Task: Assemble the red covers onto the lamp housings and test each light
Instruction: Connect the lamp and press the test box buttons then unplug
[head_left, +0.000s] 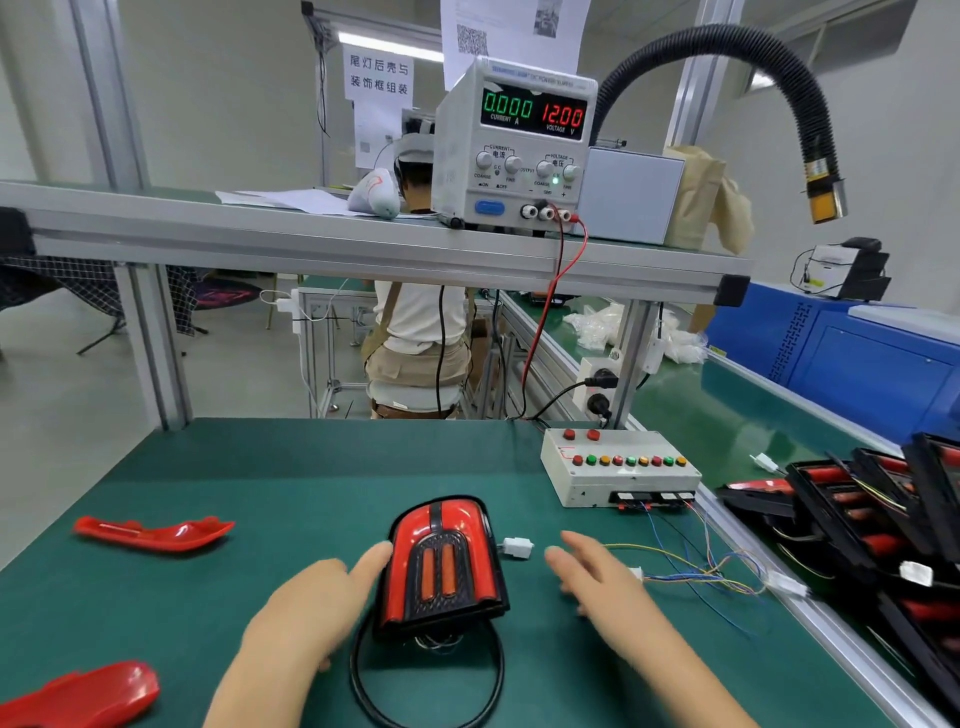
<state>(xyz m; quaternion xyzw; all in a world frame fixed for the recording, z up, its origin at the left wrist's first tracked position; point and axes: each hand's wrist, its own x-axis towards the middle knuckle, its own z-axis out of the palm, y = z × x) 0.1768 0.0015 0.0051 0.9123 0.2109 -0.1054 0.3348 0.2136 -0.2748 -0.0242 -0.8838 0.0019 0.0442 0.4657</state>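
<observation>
Two hands: we have both of ours over the green mat (249, 483), one on each side of the assembled lamp (441, 564).
Left hand (311, 613): our fingers lie loosely spread, the index fingertip touching the lamp's left edge; nothing is gripped.
Right hand (597, 577): it lies flat and open to the right of the lamp, fingers spread and a little blurred, holding nothing; we cannot tell whether it rests on the mat or hangs just above it.
Lamp: it sits at the middle of the mat, its red cover seated in the black housing, with two orange strips in a dark inset panel.
White connector (517, 547): it lies just beside the lamp's right edge, between the lamp and our right hand.
Black cable (363, 691): it loops on the mat from under the lamp's near end.
Loose red covers: one (156, 532) lies well to the left on the mat, another (88, 693) at the near left corner.
Test box (618, 467): a white box with a row of red, green and yellow buttons stands on the mat beyond our right hand; thin coloured wires (691, 569) run from its front.
Power supply (514, 145): up on the shelf, its displays read 0.000 for current and 12.00 for voltage.
Black trays (883, 525): they stand at the right edge and hold more red parts.
</observation>
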